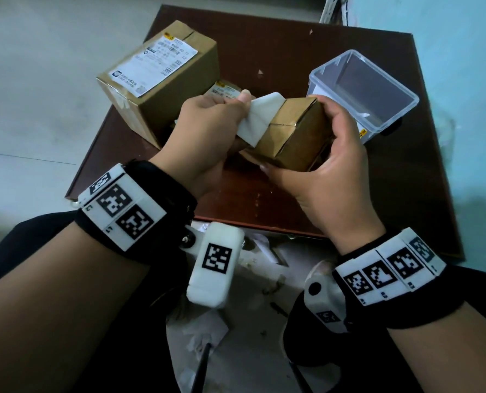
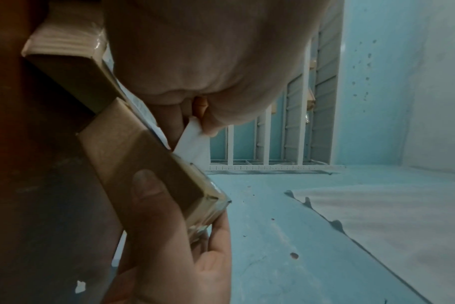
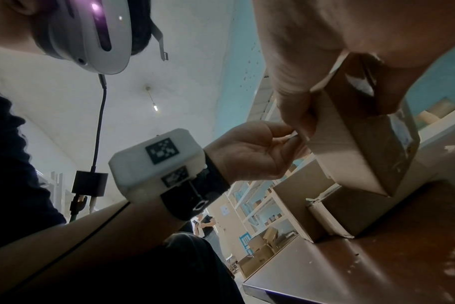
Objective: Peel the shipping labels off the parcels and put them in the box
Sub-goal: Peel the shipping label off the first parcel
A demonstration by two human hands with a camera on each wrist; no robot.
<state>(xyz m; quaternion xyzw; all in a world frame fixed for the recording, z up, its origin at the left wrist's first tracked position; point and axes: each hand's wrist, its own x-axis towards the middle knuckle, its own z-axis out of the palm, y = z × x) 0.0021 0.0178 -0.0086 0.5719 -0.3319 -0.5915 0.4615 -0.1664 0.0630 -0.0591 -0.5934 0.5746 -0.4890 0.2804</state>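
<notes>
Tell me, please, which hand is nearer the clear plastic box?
Right. The right hand, holding the small parcel, sits just beside the clear plastic box; the left hand, pinching the label, is farther away.

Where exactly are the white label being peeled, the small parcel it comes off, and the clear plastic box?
white label (image 1: pixel 260 116), head view, on its lifted blank side.
small parcel (image 1: pixel 295 137), head view, on its brown top face.
clear plastic box (image 1: pixel 406 95), head view, on its right rim.

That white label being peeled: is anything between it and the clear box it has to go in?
Only the small parcel it is still stuck to, held by the right hand. The left hand pinches the label. The clear box behind stands open, without a lid.
</notes>
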